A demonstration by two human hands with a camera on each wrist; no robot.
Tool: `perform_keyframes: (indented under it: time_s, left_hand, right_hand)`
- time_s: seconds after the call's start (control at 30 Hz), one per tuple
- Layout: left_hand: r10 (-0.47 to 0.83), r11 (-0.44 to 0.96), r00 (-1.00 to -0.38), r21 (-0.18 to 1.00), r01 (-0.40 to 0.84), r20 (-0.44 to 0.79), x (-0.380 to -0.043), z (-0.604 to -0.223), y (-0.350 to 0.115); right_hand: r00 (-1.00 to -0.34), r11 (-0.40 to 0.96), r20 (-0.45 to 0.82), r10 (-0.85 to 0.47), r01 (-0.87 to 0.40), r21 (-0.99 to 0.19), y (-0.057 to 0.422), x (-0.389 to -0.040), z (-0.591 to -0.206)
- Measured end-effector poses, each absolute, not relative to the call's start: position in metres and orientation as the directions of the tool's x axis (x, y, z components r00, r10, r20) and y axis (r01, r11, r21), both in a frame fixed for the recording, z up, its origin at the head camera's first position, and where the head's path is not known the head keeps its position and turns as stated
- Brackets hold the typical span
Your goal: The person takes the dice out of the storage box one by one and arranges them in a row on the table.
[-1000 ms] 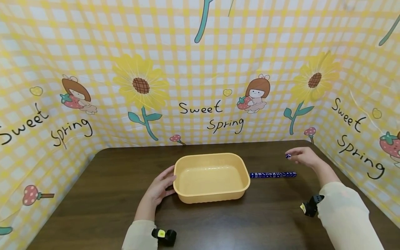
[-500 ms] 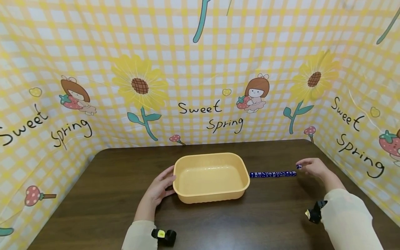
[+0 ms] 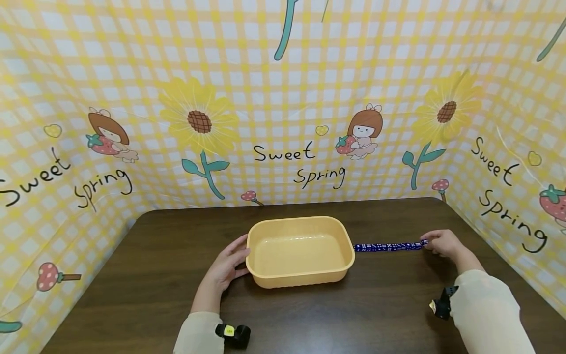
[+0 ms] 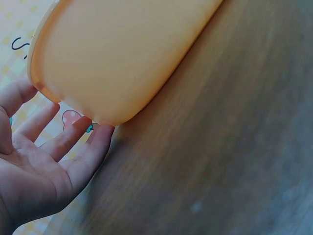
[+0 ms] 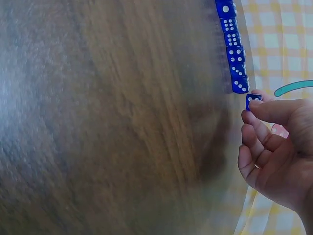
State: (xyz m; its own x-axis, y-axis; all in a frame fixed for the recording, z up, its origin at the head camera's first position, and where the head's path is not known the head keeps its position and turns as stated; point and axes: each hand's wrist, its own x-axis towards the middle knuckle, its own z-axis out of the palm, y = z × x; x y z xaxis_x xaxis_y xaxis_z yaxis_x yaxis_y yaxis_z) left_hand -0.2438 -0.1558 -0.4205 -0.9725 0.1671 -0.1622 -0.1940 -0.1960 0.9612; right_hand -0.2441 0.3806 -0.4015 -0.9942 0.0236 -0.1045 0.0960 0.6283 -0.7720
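Note:
My right hand (image 3: 445, 244) pinches a small blue die (image 5: 253, 99) with white pips between thumb and fingertips. That die is at the right end of a straight row of blue dice (image 3: 384, 247) on the table. A narrow gap shows between it and the row's end in the right wrist view. The row's left end runs up to the right side of a yellow plastic tub (image 3: 300, 280). On the tub's left side, my left hand (image 4: 46, 166) rests its spread fingertips against the outer wall, near the rim. No contents show inside the tub.
The dark wooden table (image 3: 309, 319) carries the tub and the dice. A yellow checked cloth (image 3: 283, 98) with flowers and lettering stands behind and along both sides. Black wrist cameras sit on both sleeves.
My right hand has brought the die down and toward me, over to the right end of the row. The left hand and the tub stay in place.

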Motion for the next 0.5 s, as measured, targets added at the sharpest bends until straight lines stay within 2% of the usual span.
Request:
perform_keyframes:
  time_s: [0.5]
  left_hand:
    - [0.165,-0.189,-0.972,0.962,-0.195,-0.165,-0.2443,-0.4188,-0.1562]
  right_hand:
    - [-0.993,0.655,-0.119,0.012,0.097,-0.749,0.3754,-0.2453,-0.4041]
